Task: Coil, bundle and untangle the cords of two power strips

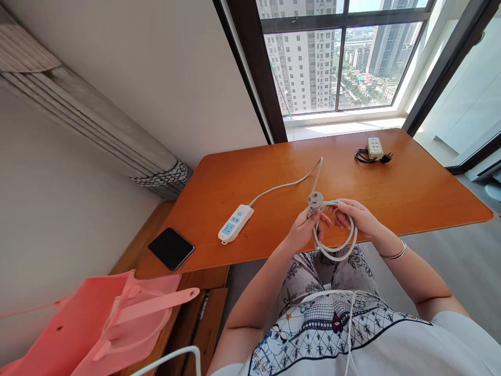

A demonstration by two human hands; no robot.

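A white power cord (346,254) is looped into a few coils between my hands, over the table's front edge. My left hand (305,228) is closed round the coil and the cord's plug (315,199), whose pale round face points up. On the coil's right side, the fingers of my right hand (356,216) pinch the upper part of the loops. From the plug area the cord runs back over the table, bends, and reaches a white power strip (236,223) with blue socket faces, lying to the left.
The brown wooden table (270,235) carries a black tablet (171,248) at its left corner. A small beige socket block (375,148) with a black cord and plug lies at the back right. A pink bag (113,318) stands at the lower left. Behind the table is a window (340,68).
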